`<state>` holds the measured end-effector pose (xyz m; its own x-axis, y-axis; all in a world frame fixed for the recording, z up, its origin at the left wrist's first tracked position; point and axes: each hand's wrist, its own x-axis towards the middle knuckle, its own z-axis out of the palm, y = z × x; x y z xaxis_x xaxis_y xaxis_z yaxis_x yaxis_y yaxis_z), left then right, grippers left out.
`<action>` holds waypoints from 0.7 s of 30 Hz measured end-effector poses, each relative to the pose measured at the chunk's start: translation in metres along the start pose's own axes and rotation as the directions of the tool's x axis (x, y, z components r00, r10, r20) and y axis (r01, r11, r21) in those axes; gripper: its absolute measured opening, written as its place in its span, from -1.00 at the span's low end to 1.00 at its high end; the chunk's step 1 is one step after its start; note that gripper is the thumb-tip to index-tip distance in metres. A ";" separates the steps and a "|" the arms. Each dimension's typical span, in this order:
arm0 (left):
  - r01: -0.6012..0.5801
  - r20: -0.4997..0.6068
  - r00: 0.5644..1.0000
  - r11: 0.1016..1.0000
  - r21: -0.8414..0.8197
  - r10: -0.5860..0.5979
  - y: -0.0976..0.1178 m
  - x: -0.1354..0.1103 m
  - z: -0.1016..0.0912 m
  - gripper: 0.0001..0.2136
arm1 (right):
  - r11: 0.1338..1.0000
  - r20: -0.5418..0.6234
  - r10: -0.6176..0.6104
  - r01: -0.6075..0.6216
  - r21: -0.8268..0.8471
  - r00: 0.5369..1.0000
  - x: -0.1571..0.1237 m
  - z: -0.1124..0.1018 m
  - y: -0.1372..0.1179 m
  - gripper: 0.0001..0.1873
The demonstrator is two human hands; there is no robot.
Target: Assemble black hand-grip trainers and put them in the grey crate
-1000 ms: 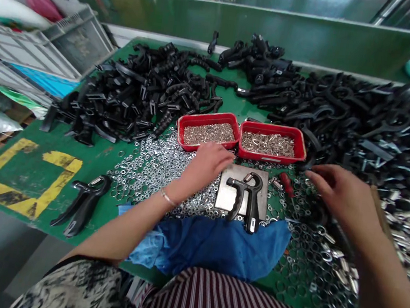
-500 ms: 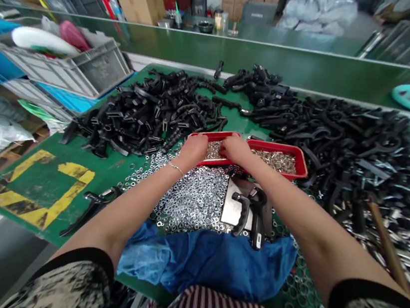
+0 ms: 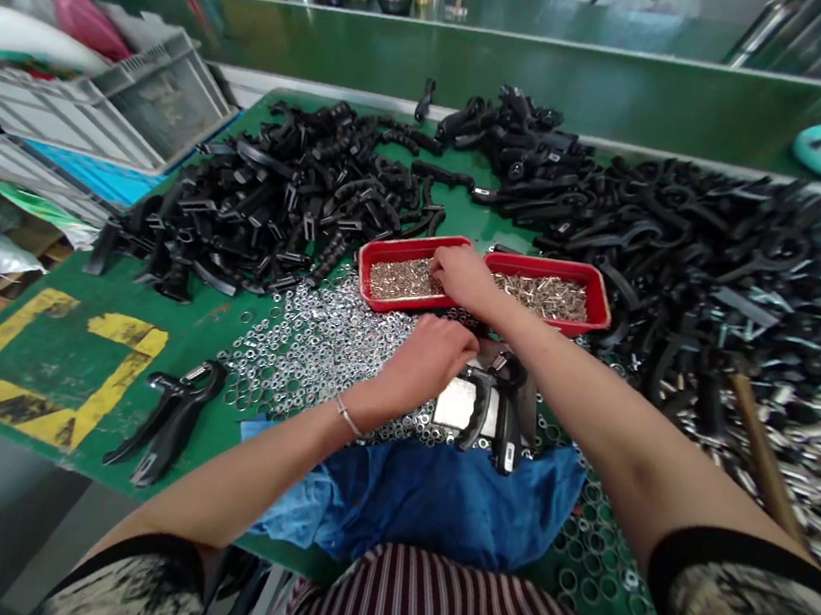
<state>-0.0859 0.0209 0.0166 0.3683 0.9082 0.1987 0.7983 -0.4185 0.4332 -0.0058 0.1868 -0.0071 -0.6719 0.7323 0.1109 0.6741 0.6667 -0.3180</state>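
Note:
My right hand [image 3: 466, 280] is closed, its fingertips down among the small metal pins at the right end of the left red tray [image 3: 363, 276]; what it pinches is hidden. My left hand [image 3: 428, 358] hovers over the loose metal nuts [image 3: 330, 347], its fingers pressed together near a black hand grip exerciser [image 3: 510, 422]. Anything in that pinch is too small to see. The exerciser lies on a metal plate [image 3: 452, 404], its handles pointing towards me. To the right, another red tray [image 3: 597, 297] holds longer metal pins [image 3: 552, 298].
Black handles lie heaped at the left [image 3: 273, 199] and right [image 3: 664, 220]. A second hand grip exerciser [image 3: 173, 418] rests at front left. A wooden-handled tool [image 3: 765, 455] lies at right, near metal sleeves. A blue cloth [image 3: 430, 502] covers the front edge; metal rings [image 3: 593, 564] lie beside it.
My left hand has left the left red tray and come back towards me and right, near the exerciser. My right hand stays at the tray. The view has tilted down.

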 end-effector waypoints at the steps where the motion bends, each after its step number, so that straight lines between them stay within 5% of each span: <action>1: -0.019 0.047 0.999 1.000 -0.011 0.019 0.012 -0.002 0.008 -0.81 | 1.000 -0.009 -0.010 0.010 0.021 1.000 0.000 -0.001 0.001 -0.76; 4: -0.028 0.095 0.995 0.999 0.039 0.024 0.029 0.000 0.029 -0.76 | 0.995 -0.049 -0.014 0.019 0.102 0.999 -0.006 -0.012 0.003 -0.76; 7: -0.025 0.091 0.996 0.991 0.129 0.013 0.031 0.005 0.039 -0.74 | 0.935 -0.110 0.072 -0.029 0.352 0.991 -0.032 -0.029 0.008 -0.82; 11: -0.049 0.076 0.996 0.983 0.179 0.036 0.031 0.008 0.044 -0.75 | 0.741 -0.078 0.238 -0.130 0.659 0.968 -0.107 -0.048 0.019 -0.82; 15: -0.109 0.098 0.991 0.961 0.254 0.087 0.035 0.006 0.048 -0.74 | 0.591 0.054 0.332 -0.252 0.766 0.942 -0.192 -0.044 0.021 -0.76; 18: -0.241 0.142 0.969 0.903 0.356 0.203 0.038 0.006 0.051 -0.75 | 0.699 -0.052 0.382 -0.252 0.669 0.923 -0.231 -0.028 0.017 -0.79; 21: -0.342 0.184 0.939 0.851 0.398 0.291 0.037 0.006 0.051 -0.75 | 0.861 -0.245 0.283 -0.134 0.491 0.927 -0.244 -0.012 0.012 -0.84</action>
<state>-0.0301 0.0108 -0.0109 0.6657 0.7308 0.1509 0.7434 -0.6671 -0.0487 0.1699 0.0173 -0.0269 -0.3566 0.9019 0.2435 0.5197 0.4082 -0.7505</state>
